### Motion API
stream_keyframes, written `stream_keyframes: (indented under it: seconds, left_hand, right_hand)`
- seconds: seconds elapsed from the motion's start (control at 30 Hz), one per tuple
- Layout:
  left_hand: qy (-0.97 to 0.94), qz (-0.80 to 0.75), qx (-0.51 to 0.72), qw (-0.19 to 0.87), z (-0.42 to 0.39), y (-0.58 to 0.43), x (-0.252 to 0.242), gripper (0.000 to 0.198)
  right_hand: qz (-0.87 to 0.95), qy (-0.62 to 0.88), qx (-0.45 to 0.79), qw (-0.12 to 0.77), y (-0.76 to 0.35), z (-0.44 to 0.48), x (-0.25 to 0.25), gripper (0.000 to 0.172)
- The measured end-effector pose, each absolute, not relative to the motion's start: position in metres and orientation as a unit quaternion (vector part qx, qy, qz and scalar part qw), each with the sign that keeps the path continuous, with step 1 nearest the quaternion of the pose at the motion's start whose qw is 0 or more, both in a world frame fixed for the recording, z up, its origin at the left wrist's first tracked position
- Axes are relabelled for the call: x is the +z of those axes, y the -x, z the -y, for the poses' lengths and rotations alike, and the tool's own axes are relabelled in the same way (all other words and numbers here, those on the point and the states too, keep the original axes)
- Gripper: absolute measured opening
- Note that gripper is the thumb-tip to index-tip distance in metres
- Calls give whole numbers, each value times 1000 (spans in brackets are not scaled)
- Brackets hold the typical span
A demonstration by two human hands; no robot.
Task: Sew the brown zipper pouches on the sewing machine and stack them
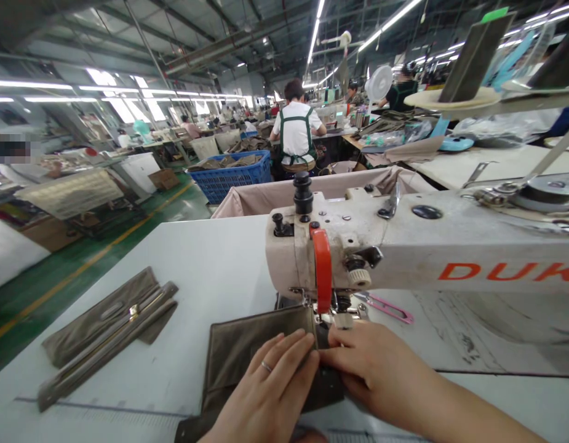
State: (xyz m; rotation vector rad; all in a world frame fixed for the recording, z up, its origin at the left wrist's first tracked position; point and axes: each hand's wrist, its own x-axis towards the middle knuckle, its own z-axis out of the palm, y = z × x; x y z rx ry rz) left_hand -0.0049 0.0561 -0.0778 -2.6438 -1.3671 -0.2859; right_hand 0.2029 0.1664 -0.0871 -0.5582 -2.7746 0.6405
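A dark olive-brown fabric panel [233,344] with stitched edges lies under the head of a white sewing machine [390,258]. Flat on its right part rests my left hand [272,387], fingers stretched out and a ring on one of them. My right hand [381,363] is closed at the panel's right edge, thumb and fingers bent together just in front of the presser foot. The needle's tip is hidden behind an orange guard [322,271] and my fingers. Pink-handled thread snips [390,309] lie behind my right hand.
At the left of the white table [192,258] lie a sewn olive piece [104,314] and a zippered strip [113,344]. Ruler markings run along the front. Beyond stand a fabric-lined bin [251,197], a blue crate [233,178] and a seated person [296,132].
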Motion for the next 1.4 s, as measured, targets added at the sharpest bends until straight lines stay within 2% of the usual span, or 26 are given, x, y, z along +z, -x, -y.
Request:
stream_keyframes:
  seconds: [0.33,0.5,0.6,0.93,1.13,1.27,1.4]
  left_hand:
    - [871,475,-124,-6,-57,1,-78,55]
    - [856,488,-164,-50,-59,-3,-74,46]
    - [858,480,-174,-64,-60,-4,-76,43]
    - [847,490,-199,-57,-66,-2,-74,40]
    - [817,526,-234,-44,-61,-5,-77,24]
    - [818,512,-258,-33,-62,-4,-78,22]
    - [835,499,-232,-16,-63,-4,-77,22]
  right_hand:
    - [942,197,238,135,-202,-163,-80,20]
    - [938,231,205,160,-201,-163,-86,36]
    - [941,222,209,151,-201,-162,-91,39]
    - [932,243,214,160,-201,-163,-88,32]
    - [939,217,231,136,-206,-170,-82,21]
    - [947,201,226,108,-206,-170,-83,20]
    - [948,209,224,92,-204,-168,-80,18]
